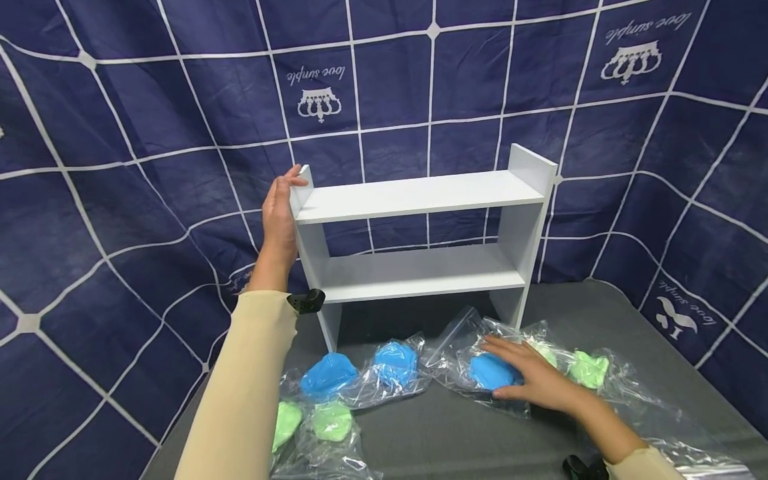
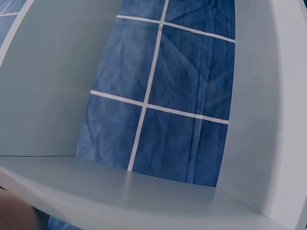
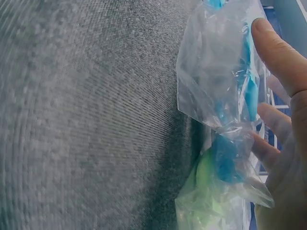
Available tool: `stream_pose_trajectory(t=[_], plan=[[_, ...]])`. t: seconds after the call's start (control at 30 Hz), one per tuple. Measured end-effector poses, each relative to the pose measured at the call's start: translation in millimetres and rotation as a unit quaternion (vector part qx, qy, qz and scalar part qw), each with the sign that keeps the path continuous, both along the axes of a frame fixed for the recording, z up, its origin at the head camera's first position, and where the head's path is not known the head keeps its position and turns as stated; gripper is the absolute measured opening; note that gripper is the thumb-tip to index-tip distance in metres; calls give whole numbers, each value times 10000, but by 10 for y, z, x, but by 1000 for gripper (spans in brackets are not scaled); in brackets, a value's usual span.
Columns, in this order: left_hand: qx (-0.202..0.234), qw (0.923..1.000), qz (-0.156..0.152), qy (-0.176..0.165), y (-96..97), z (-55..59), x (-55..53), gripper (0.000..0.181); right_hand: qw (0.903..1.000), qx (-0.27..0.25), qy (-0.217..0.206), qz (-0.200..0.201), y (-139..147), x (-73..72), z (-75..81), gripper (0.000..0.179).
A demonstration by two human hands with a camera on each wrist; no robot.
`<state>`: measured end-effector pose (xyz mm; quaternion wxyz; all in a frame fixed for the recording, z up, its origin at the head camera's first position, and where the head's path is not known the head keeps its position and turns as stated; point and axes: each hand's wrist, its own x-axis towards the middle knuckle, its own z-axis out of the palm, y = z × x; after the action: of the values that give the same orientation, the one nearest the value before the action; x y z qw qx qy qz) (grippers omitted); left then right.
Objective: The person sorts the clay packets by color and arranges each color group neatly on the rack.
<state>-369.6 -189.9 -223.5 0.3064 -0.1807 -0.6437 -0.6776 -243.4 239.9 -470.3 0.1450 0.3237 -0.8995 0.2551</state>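
A white two-tier shelf (image 1: 420, 275) stands upright at the back. My left hand (image 1: 279, 217) rests against the outside of its left side panel, fingertips at the panel's top edge. In the left wrist view, the shelf's white board (image 2: 144, 196) and panels fill most of the picture. My right hand (image 1: 534, 373) hovers, thumb and fingers spread, over a blue lump (image 1: 489, 371) in a clear plastic bag (image 1: 459, 340). In the right wrist view, the thumb (image 3: 278, 52) is close beside the bag (image 3: 211, 62), nothing gripped.
More bagged lumps lie on the grey surface (image 1: 432, 440): blue ones (image 1: 329, 375) in front of the shelf, green ones (image 1: 332, 421) at front left, and a green one (image 1: 588, 370) at right. Clear plastic (image 1: 678, 427) spreads at lower right. Blue checked cloth (image 1: 396, 80) hangs behind.
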Motion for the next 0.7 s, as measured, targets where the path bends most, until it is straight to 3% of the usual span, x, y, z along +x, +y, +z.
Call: stream_pose_trajectory(t=[0.23,0.37,0.5,0.7], plan=[[-50,9996,190,215,-8,-15,-1,25,9997,19,207,103,-28,-39,-35,77],[-308,9990,252,222,-44,-19,-3,36,9993,10,367,100,-39,-48,-75,77],[-514,9973,400,335,-93,-25,-7,43,9999,7,132,84,-52,-43,-108,77],[-630,9958,360,557,-89,-48,-39,33,9999,-92,46,-36,-41,-17,-129,78]])
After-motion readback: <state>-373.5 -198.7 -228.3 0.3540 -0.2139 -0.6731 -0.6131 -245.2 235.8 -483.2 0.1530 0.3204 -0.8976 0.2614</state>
